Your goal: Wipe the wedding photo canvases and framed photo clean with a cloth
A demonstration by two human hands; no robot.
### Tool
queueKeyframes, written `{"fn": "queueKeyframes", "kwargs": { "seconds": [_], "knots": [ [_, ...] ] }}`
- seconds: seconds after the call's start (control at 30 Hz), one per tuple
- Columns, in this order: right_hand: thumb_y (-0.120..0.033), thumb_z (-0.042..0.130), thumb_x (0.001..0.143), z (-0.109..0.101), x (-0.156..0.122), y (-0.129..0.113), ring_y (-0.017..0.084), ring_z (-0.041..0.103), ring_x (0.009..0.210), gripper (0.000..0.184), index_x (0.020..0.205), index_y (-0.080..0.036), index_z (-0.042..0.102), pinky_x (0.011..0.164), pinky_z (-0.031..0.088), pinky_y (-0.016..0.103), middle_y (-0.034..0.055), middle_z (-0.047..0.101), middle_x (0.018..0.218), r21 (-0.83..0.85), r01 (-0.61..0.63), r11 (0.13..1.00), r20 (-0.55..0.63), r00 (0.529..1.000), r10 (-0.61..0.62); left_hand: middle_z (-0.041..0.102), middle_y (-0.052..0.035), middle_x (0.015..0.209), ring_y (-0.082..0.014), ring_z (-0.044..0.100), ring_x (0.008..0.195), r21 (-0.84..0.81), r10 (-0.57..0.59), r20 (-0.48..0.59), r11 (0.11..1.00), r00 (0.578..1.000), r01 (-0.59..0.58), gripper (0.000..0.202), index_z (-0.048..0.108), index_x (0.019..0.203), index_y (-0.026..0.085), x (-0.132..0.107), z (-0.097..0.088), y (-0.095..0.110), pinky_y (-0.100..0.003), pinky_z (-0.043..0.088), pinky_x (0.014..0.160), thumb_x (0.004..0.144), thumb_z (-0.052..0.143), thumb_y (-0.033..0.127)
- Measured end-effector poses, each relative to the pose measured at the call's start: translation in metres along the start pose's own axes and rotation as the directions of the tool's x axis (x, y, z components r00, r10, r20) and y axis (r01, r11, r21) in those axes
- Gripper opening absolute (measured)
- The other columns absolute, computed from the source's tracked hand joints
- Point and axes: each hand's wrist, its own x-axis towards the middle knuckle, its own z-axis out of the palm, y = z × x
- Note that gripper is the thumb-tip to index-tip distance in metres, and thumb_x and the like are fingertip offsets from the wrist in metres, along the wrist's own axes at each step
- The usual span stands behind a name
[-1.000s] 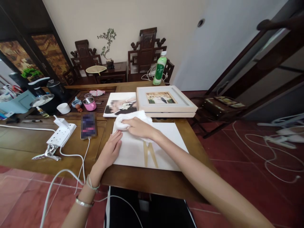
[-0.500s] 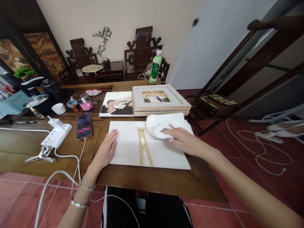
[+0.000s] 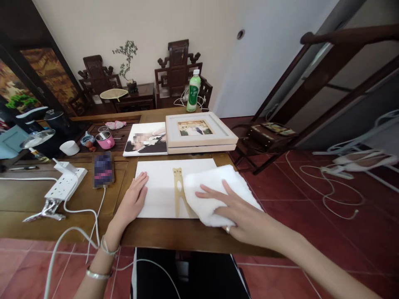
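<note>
A white rectangular board lies flat on the wooden table, with a tan two-legged stand against its upward face. It looks like the back of a photo frame. My left hand rests open and flat on the board's left edge, fingers together and stretched out. At the right side, a white cloth is spread over the board and the tip of one stand leg. My right hand presses down on this cloth, some fingers stretched over it and others curled into its folds.
Behind the board are a wooden photo frame, a photo panel and a green bottle. To the left sit a phone, a power strip with loose cables, a pink cup and a white cup.
My right hand has drawn the cloth toward me, from the board's far right to its near right edge, and the cloth has spread out. My left hand stays on the board.
</note>
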Motion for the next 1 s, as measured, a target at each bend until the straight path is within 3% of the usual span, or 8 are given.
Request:
{"fn": "queueKeyframes", "kwargs": {
  "seconds": [0.17, 0.3, 0.43, 0.67, 0.87, 1.0],
  "knots": [
    [-0.003, 0.045, 0.063, 0.004, 0.036, 0.037, 0.031, 0.008, 0.142, 0.041, 0.094, -0.019, 0.067, 0.109, 0.006, 0.066, 0.0093, 0.024, 0.153, -0.093, 0.02, 0.995, -0.098, 0.995, -0.029, 0.045, -0.0103, 0.144, -0.0211, 0.034, 0.138, -0.006, 0.007, -0.012, 1.0, 1.0, -0.007, 0.041, 0.051, 0.132, 0.019, 0.0, 0.0, 0.0, -0.048, 0.021, 0.116, 0.096, 0.037, 0.033],
    [-0.005, 0.044, 0.068, -0.002, 0.06, 0.063, 0.029, 0.009, 0.142, 0.043, 0.105, -0.016, 0.063, 0.109, 0.01, 0.065, 0.0117, 0.028, 0.152, -0.157, 0.041, 0.987, -0.102, 0.993, -0.058, 0.045, -0.0104, 0.144, -0.0206, 0.034, 0.138, -0.008, 0.008, -0.007, 1.0, 1.0, -0.008, 0.041, 0.051, 0.132, 0.018, -0.001, -0.001, -0.001, -0.047, 0.021, 0.116, 0.096, 0.037, 0.032],
    [-0.005, 0.04, 0.073, -0.008, 0.072, 0.071, 0.027, 0.012, 0.142, 0.05, 0.118, -0.016, 0.056, 0.11, 0.013, 0.063, 0.0113, 0.033, 0.15, -0.131, 0.006, 0.991, -0.09, 0.996, -0.018, 0.045, -0.0116, 0.144, -0.0207, 0.033, 0.138, 0.001, 0.005, -0.003, 1.0, 1.0, -0.005, 0.041, 0.051, 0.132, 0.016, 0.0, -0.001, -0.002, -0.047, 0.022, 0.116, 0.096, 0.038, 0.031],
    [-0.004, 0.041, 0.07, -0.017, 0.046, 0.04, 0.026, 0.016, 0.142, 0.045, 0.109, -0.015, 0.061, 0.113, 0.014, 0.058, 0.0147, 0.043, 0.144, -0.041, -0.016, 0.999, 0.023, 1.0, 0.017, 0.045, -0.0104, 0.144, -0.0205, 0.033, 0.139, 0.004, 0.014, 0.0, 1.0, 1.0, -0.014, 0.041, 0.051, 0.132, 0.017, -0.001, -0.001, -0.002, -0.045, 0.021, 0.116, 0.095, 0.038, 0.031],
    [-0.001, 0.045, 0.061, -0.023, -0.009, -0.021, 0.027, 0.018, 0.141, 0.043, 0.091, -0.023, 0.067, 0.114, 0.018, 0.055, 0.0033, 0.039, 0.147, 0.084, -0.053, 0.995, 0.159, 0.987, 0.039, 0.044, -0.0118, 0.145, -0.0206, 0.033, 0.139, 0.011, 0.005, 0.003, 1.0, 1.0, -0.005, 0.042, 0.05, 0.132, 0.015, -0.001, -0.001, -0.001, -0.045, 0.021, 0.117, 0.095, 0.039, 0.031],
    [0.001, 0.045, 0.058, -0.025, -0.028, -0.044, 0.03, 0.021, 0.139, 0.043, 0.086, -0.021, 0.068, 0.113, 0.019, 0.056, 0.0032, 0.041, 0.146, 0.124, -0.068, 0.99, 0.231, 0.972, 0.038, 0.044, -0.0115, 0.145, -0.0205, 0.033, 0.139, 0.014, 0.009, -0.001, 1.0, 1.0, -0.009, 0.042, 0.051, 0.132, 0.015, -0.001, -0.001, 0.0, -0.044, 0.02, 0.117, 0.095, 0.039, 0.031]
  ]
}}
